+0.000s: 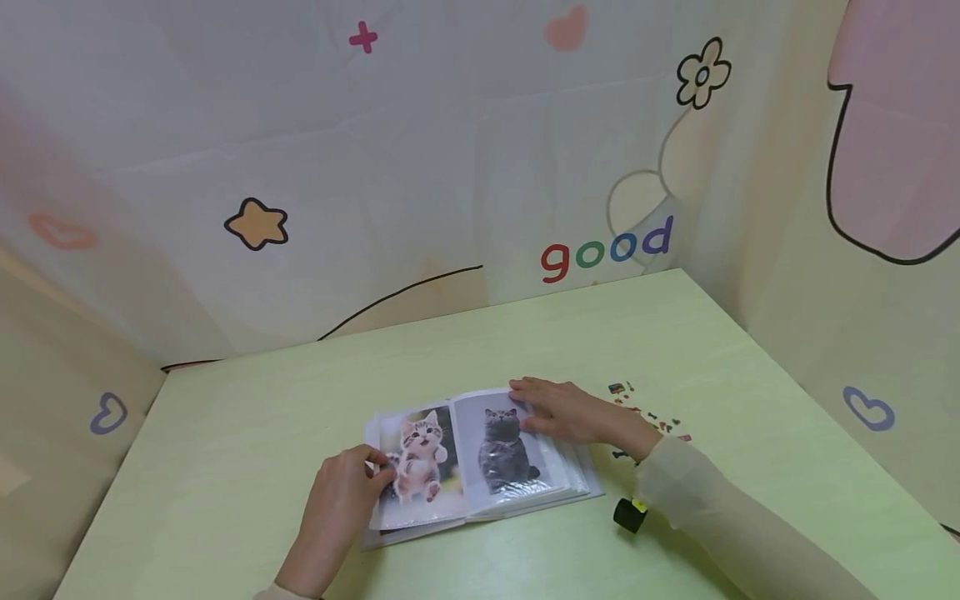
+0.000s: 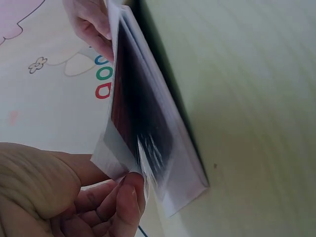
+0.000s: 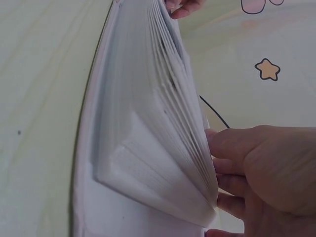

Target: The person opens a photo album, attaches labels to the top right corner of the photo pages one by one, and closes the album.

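A photo album (image 1: 420, 531) lies open on the table, its clear sleeves holding cat photos. On the left page is a tabby kitten photo (image 1: 423, 467); on the right, a grey cat photo (image 1: 495, 450). My left hand (image 1: 337, 492) pinches the outer edge of the left page between thumb and fingers. In the left wrist view that page (image 2: 112, 153) is lifted off the sleeve beneath. My right hand (image 1: 573, 412) rests with extended fingers on the upper right page. Fanned page edges (image 3: 170, 98) show beside its fingers in the right wrist view.
Small colourful pieces (image 1: 652, 417) lie scattered on the pale green table (image 1: 255, 442), right of the album and partly behind my right forearm. A small black object (image 1: 628, 515) with a yellow-green part shows by that forearm. Printed cloth walls (image 1: 420, 167) stand behind and at both sides.
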Demonstrator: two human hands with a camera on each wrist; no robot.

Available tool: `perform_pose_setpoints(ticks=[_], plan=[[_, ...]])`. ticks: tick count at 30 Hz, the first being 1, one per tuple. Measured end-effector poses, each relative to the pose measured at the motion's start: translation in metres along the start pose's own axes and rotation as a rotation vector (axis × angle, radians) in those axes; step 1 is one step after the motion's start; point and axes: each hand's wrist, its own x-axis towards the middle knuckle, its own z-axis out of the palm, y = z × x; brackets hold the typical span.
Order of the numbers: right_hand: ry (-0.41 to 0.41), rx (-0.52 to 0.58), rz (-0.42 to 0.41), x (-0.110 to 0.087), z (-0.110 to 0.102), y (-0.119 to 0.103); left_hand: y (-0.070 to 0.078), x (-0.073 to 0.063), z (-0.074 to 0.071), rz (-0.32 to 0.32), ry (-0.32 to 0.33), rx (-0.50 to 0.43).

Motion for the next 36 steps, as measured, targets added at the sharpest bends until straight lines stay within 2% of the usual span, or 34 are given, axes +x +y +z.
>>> perform_pose_setpoints(ticks=[9,16,23,36], plan=[[-0.002,-0.016,0.021,0.0,0.002,-0.002,-0.008,0.002,0.009,-0.03,-0.06,0.024],[0.005,-0.032,0.035,0.002,0.006,-0.001,-0.011,0.003,0.01,-0.013,-0.076,0.038],[0.0,-0.036,0.044,0.001,0.008,-0.003,-0.007,0.003,0.01,0.002,-0.103,0.116],[0.018,-0.059,0.03,0.0,0.008,-0.006,-0.005,-0.003,0.013,0.063,-0.041,0.162]])
